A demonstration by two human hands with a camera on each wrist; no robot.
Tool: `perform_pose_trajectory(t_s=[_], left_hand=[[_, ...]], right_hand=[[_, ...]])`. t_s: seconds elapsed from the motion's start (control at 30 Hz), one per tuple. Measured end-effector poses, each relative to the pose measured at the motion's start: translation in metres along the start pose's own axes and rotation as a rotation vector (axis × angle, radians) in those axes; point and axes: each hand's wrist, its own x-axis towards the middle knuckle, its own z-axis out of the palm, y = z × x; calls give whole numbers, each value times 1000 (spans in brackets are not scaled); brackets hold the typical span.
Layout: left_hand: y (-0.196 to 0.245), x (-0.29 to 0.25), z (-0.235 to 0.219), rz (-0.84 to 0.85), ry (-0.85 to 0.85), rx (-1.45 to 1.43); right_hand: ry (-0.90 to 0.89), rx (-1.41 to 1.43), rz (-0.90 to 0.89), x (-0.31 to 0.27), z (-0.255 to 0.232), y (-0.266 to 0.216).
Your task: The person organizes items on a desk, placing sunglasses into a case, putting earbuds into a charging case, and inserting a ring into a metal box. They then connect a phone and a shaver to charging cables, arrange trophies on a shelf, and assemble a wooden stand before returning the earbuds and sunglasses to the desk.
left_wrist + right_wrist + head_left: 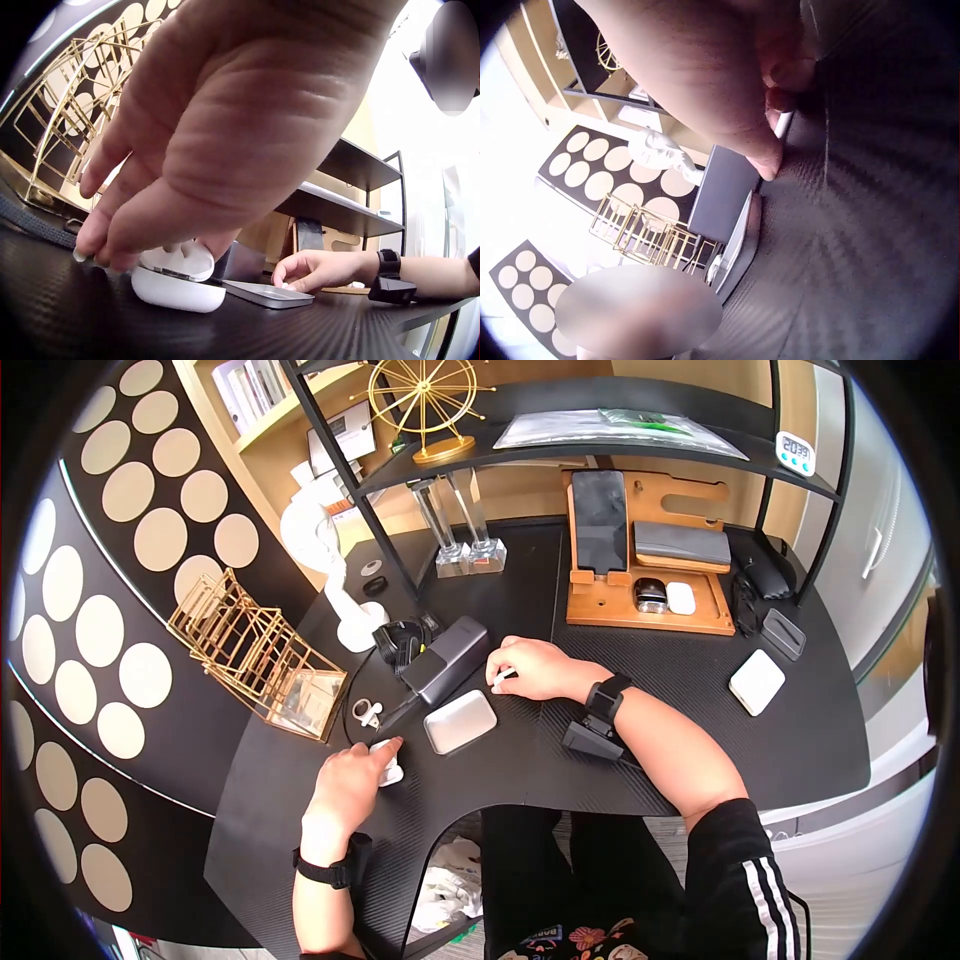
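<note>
A white earbud case [180, 291] sits on the black desk with its lid up. My left hand [348, 785] holds it between thumb and fingers, palm over it, and covers much of it in the head view. Across the desk, my right hand [540, 668] pinches a small white earbud [505, 676] low over the surface; the fingertips hide part of it. Between the hands lies a shallow silver metal tray [460, 722], close to the right fingertips. Behind the tray is a dark grey box [446, 660].
A gold wire rack [265, 665] and a white lamp [345, 585] stand at the left. Near the left hand lies a small ring-shaped item [366, 712]. At the back are a wooden phone stand [650, 610] and a black shelf [480, 445]; a white square box [757, 682] lies right.
</note>
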Motion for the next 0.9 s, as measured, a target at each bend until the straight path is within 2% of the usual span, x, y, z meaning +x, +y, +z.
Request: perform_pose_trajectory(t_s=[0.23, 0.3, 0.37, 0.43, 0.5, 0.57, 0.6, 0.7, 0.73, 0.83, 0.87, 0.9], left_hand=[[-2, -1, -1, 0, -31, -79], [-5, -1, -1, 68, 29, -135], [0, -2, -13, 68, -9, -158], [3, -2, -16, 70, -45, -179], [5, -1, -13, 111, -19, -181], [9, -2, -12, 130, -20, -198], [10, -1, -10, 145, -22, -202], [11, 0, -3, 179, -34, -215], [11, 1, 2, 184, -37, -266], [17, 2, 3, 199, -38, -318], [18, 2, 4, 201, -40, -318], [19, 2, 5, 204, -43, -316]], right_hand=[[36, 17, -23, 5, 2, 7], [11, 47, 3, 6, 3, 10], [31, 96, -2, 7, 4, 14], [64, 295, 77, 8, 5, 17], [131, 514, 27, 18, 17, 34], [104, 747, 137, 15, 7, 25], [150, 838, 214, 12, 1, 17], [223, 1429, 379, 9, -7, 8], [242, 1526, 415, 9, -9, 5], [175, 1588, 311, 16, -9, -5], [98, 1595, 312, 23, -10, -10], [98, 1594, 310, 31, -10, -20]])
